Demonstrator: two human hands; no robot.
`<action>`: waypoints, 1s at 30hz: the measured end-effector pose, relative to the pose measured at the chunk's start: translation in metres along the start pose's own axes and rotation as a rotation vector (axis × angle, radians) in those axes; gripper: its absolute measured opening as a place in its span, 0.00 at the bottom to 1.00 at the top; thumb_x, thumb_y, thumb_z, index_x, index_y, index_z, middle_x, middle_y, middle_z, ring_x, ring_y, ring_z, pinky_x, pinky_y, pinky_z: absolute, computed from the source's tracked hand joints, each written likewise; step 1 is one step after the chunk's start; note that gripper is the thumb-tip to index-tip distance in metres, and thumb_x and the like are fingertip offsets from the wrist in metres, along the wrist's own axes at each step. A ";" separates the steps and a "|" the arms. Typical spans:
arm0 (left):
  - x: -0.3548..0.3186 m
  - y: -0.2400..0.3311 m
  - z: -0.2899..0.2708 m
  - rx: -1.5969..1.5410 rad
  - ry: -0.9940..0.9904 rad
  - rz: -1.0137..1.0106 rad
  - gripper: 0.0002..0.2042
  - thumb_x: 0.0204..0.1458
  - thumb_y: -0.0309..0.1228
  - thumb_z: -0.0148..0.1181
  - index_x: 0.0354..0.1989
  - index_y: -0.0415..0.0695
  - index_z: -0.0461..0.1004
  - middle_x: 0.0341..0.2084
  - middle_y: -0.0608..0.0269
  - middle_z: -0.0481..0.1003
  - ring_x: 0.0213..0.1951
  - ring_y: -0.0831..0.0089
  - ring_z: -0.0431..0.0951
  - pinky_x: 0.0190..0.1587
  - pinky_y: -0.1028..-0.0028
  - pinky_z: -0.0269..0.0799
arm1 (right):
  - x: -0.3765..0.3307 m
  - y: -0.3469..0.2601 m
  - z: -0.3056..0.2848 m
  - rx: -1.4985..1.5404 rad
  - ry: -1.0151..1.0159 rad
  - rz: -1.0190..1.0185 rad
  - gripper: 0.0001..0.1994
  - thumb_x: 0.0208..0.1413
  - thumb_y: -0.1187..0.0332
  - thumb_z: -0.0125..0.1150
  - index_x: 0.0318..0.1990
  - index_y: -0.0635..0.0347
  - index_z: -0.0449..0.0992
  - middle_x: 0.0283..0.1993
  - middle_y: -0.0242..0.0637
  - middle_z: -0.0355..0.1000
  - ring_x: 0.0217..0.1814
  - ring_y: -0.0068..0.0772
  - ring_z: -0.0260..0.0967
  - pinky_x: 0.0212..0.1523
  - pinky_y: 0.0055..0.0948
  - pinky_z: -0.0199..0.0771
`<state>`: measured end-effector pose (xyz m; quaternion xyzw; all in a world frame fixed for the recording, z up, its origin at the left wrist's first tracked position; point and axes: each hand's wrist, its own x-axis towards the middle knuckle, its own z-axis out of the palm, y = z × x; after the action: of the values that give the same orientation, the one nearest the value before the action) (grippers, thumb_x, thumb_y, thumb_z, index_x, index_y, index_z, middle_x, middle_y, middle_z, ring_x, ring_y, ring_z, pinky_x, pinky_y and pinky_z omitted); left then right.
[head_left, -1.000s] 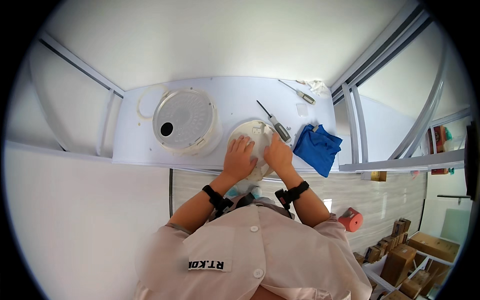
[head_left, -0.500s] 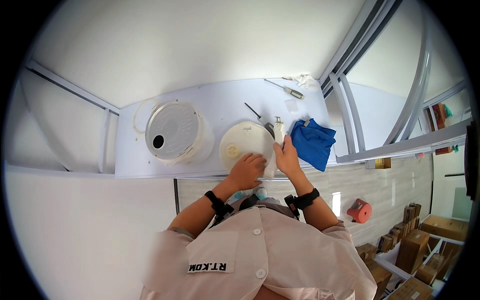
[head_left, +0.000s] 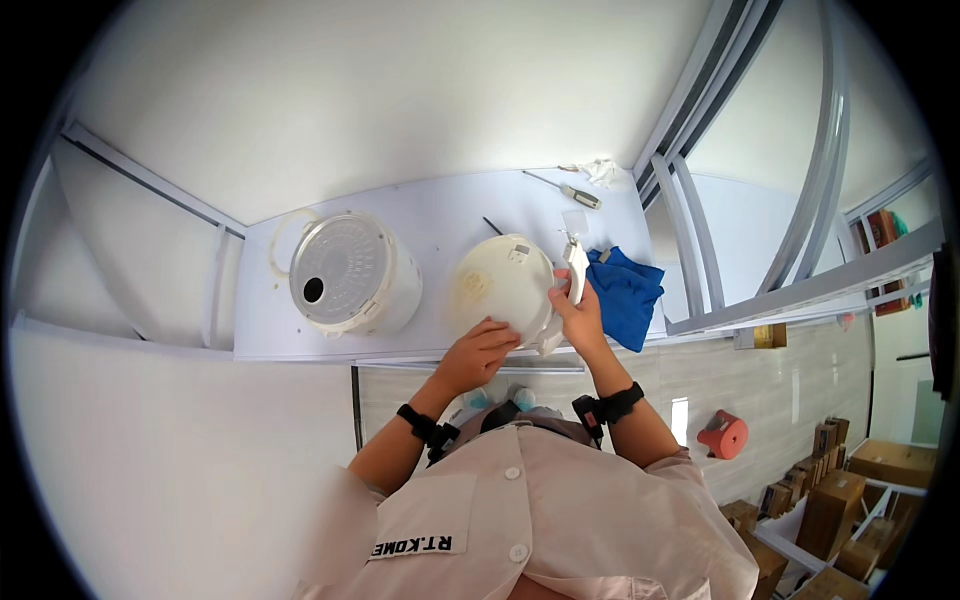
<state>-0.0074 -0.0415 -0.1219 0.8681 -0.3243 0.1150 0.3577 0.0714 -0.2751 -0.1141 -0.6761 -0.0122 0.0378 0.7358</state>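
A round white lid point(head_left: 495, 290) with a yellowish stained patch is tilted over the counter in front of me. My left hand point(head_left: 478, 357) grips its near edge, fingers lying over the rim. At the right rim, my right hand point(head_left: 580, 318) closes round a long white plastic piece point(head_left: 575, 272) that runs along the lid's side; whether the two are joined I cannot tell. A small metal part point(head_left: 571, 240) sticks out at the far end of that piece. Beyond the lid shows the dark shaft of a screwdriver point(head_left: 492, 226), its handle hidden.
Left on the counter point(head_left: 440, 215) stands a white round appliance body point(head_left: 402, 285) with a silver top and a dark hole. A blue cloth point(head_left: 625, 300) lies right of my right hand. Farther back are another screwdriver point(head_left: 580, 196), a clear packet point(head_left: 575, 222) and crumpled white tissue point(head_left: 600, 172).
The lid has been lifted and tilted, and the white piece turned with it. The yellowish round part on its face now looks like a flatter patch. The screwdriver's handle has become hidden.
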 end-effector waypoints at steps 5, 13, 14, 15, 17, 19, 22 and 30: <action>0.002 0.009 -0.009 0.024 0.123 -0.009 0.14 0.52 0.17 0.67 0.47 0.40 0.83 0.52 0.60 0.81 0.59 0.55 0.79 0.67 0.54 0.73 | 0.006 -0.013 0.002 0.272 -0.111 0.047 0.13 0.71 0.70 0.60 0.60 0.58 0.71 0.39 0.27 0.70 0.36 0.19 0.67 0.38 0.25 0.73; 0.019 0.039 -0.026 -0.479 0.596 -0.412 0.15 0.54 0.15 0.67 0.50 0.39 0.75 0.49 0.55 0.79 0.52 0.70 0.80 0.56 0.69 0.76 | 0.005 -0.058 0.007 0.271 -0.290 -0.066 0.11 0.73 0.69 0.56 0.56 0.60 0.65 0.42 0.31 0.70 0.37 0.24 0.72 0.38 0.28 0.77; 0.026 0.041 -0.031 -0.575 0.660 -0.427 0.16 0.54 0.15 0.66 0.51 0.39 0.75 0.49 0.57 0.79 0.51 0.72 0.80 0.54 0.70 0.76 | 0.006 -0.059 0.005 0.271 -0.317 -0.070 0.12 0.73 0.69 0.56 0.57 0.60 0.64 0.42 0.32 0.69 0.37 0.25 0.72 0.39 0.28 0.77; 0.027 0.041 -0.034 -0.667 0.658 -0.461 0.17 0.54 0.15 0.66 0.53 0.39 0.75 0.50 0.57 0.80 0.52 0.72 0.81 0.55 0.70 0.77 | 0.006 -0.062 0.006 0.273 -0.349 -0.070 0.13 0.73 0.69 0.55 0.58 0.60 0.63 0.42 0.32 0.69 0.37 0.25 0.73 0.39 0.29 0.77; 0.027 0.041 -0.039 -0.856 0.647 -0.524 0.20 0.54 0.15 0.66 0.56 0.38 0.75 0.51 0.58 0.80 0.52 0.71 0.81 0.55 0.68 0.78 | 0.002 -0.068 0.010 0.277 -0.373 -0.120 0.14 0.73 0.69 0.55 0.60 0.61 0.61 0.43 0.34 0.70 0.38 0.26 0.74 0.40 0.30 0.78; 0.023 0.039 -0.039 -1.029 0.625 -0.592 0.24 0.53 0.15 0.67 0.60 0.39 0.74 0.53 0.57 0.81 0.54 0.68 0.82 0.57 0.66 0.79 | -0.004 -0.080 0.018 0.257 -0.406 -0.102 0.15 0.74 0.69 0.54 0.61 0.61 0.59 0.44 0.36 0.72 0.39 0.27 0.75 0.42 0.31 0.79; 0.019 0.039 -0.035 -1.192 0.626 -0.640 0.27 0.53 0.16 0.67 0.63 0.39 0.73 0.55 0.56 0.81 0.55 0.65 0.83 0.59 0.63 0.79 | -0.015 -0.101 0.024 0.195 -0.441 -0.004 0.15 0.75 0.68 0.52 0.61 0.61 0.59 0.44 0.39 0.74 0.41 0.29 0.78 0.45 0.32 0.79; 0.023 0.046 -0.034 -1.433 0.645 -0.648 0.28 0.54 0.17 0.69 0.65 0.41 0.72 0.59 0.60 0.79 0.60 0.66 0.78 0.64 0.62 0.74 | -0.022 -0.112 0.022 0.225 -0.502 0.023 0.17 0.76 0.64 0.53 0.63 0.62 0.60 0.46 0.37 0.74 0.43 0.27 0.77 0.47 0.31 0.79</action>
<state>-0.0183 -0.0532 -0.0624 0.4064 0.0635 0.0154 0.9113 0.0520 -0.2641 0.0001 -0.5597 -0.1820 0.2136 0.7798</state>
